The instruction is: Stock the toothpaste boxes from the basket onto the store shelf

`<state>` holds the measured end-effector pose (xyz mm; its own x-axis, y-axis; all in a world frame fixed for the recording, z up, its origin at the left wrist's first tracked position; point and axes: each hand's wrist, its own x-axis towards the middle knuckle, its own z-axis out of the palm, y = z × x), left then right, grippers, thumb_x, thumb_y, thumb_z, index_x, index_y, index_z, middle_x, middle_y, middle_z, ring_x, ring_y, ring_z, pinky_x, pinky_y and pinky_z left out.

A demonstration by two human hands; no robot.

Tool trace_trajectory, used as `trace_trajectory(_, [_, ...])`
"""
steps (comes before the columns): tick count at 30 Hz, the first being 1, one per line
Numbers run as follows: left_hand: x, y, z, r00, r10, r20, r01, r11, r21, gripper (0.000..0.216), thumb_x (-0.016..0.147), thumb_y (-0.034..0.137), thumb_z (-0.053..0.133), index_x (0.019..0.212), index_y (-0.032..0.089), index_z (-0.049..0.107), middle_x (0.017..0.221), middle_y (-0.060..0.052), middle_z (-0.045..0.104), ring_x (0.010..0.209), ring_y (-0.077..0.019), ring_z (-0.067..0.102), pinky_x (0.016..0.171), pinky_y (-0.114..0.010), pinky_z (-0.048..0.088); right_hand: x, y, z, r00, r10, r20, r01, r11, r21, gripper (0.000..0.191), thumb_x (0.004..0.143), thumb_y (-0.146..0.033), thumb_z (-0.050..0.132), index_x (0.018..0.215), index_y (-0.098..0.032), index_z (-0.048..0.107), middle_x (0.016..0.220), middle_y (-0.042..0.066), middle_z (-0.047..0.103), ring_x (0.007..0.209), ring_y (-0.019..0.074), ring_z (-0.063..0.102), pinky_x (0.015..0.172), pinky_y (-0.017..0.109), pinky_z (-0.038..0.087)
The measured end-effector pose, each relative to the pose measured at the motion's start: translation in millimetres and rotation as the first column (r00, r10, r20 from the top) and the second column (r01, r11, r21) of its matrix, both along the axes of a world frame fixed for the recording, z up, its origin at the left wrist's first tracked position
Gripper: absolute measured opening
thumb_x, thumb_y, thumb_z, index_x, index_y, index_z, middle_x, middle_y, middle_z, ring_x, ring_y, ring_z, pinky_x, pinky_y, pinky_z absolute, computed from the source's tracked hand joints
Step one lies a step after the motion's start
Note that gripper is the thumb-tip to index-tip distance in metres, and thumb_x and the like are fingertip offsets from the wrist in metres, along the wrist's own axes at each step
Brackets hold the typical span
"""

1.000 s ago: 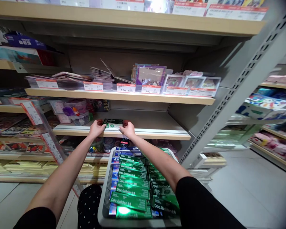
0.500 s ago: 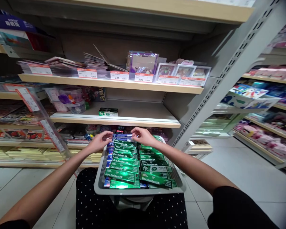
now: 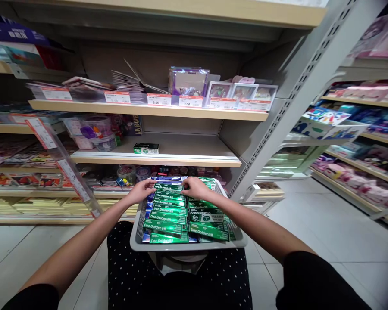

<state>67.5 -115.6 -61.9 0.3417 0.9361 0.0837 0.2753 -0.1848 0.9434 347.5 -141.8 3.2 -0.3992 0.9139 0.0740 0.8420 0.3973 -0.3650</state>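
Note:
A grey plastic basket [image 3: 136, 234] rests across my lap. It holds several rows of slim green "Doc.Golden" cartons [image 3: 163, 227], with blue cartons [image 3: 155, 178] at the far end and underneath. My left hand [image 3: 142, 190] has its fingers closed at the left end of the farthest green carton in the left row. Thumb and fingers of my right hand [image 3: 195, 188] pinch at that carton's right end. That carton lies on the stack between both hands. The fingertips are partly hidden.
Ahead, a shelf [image 3: 181, 148] bears a small stack of green-and-black cartons [image 3: 146, 148] and clear plastic tubs [image 3: 100, 133]. Above it are priced packs and boxes [image 3: 189, 82]. A slotted grey upright [image 3: 287, 112] stands to the right. Tiled floor [image 3: 297, 228] lies around me.
Both hands have shifted from the ends of a blue carton at the far end of the basket to a green carton just nearer. The blue carton now lies flat there. The view has turned slightly.

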Motion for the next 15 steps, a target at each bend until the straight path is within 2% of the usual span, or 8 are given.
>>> trace_trajectory(5, [2.0, -3.2, 13.2, 0.997, 0.053, 0.059, -0.050, 0.997, -0.064, 0.055, 0.064, 0.046, 0.078, 0.107, 0.013, 0.066, 0.105, -0.013, 0.071, 0.097, -0.0260, 0.067, 0.090, -0.043, 0.051, 1.5, 1.8, 5.0, 0.995, -0.038, -0.097, 0.031, 0.997, -0.073, 0.016, 0.073, -0.031, 0.071, 0.078, -0.017, 0.066, 0.074, 0.002, 0.067, 0.061, 0.0138, 0.056, 0.054, 0.024, 0.032])
trace_trajectory(8, [0.1, -4.9, 25.7, 0.997, 0.054, 0.061, -0.050, 0.996, -0.068, 0.055, 0.065, 0.048, 0.077, 0.107, 0.015, 0.068, 0.107, -0.012, 0.072, 0.097, -0.0250, 0.066, 0.089, -0.040, 0.051, 1.3, 3.9, 6.1, 0.980, -0.077, -0.185, 0.062, 0.994, -0.087, 0.017, 0.074, -0.031, 0.069, 0.084, -0.017, 0.066, 0.081, 0.003, 0.068, 0.067, 0.0140, 0.058, 0.057, 0.023, 0.036])
trace_trajectory(11, [-2.3, -5.5, 36.3, 0.997, 0.056, 0.060, -0.051, 0.996, -0.080, 0.053, 0.065, 0.050, 0.077, 0.105, 0.015, 0.069, 0.104, -0.010, 0.072, 0.095, -0.0240, 0.067, 0.087, -0.039, 0.052, -1.4, 7.0, 5.4, 0.944, -0.121, -0.305, 0.093, 0.990, -0.106, 0.022, 0.074, -0.031, 0.069, 0.090, -0.016, 0.066, 0.090, 0.005, 0.068, 0.076, 0.0152, 0.060, 0.062, 0.023, 0.041])
trace_trajectory(15, [-5.9, -4.6, 41.8, 0.993, 0.079, 0.089, -0.068, 0.990, -0.124, 0.055, 0.064, 0.053, 0.077, 0.104, 0.015, 0.070, 0.106, -0.010, 0.072, 0.094, -0.0237, 0.067, 0.085, -0.038, 0.054, -8.0, 8.5, 5.3, 0.876, -0.195, -0.441, 0.117, 0.973, -0.199, 0.021, 0.077, -0.030, 0.067, 0.093, -0.015, 0.067, 0.086, 0.005, 0.068, 0.072, 0.0146, 0.060, 0.059, 0.022, 0.043])
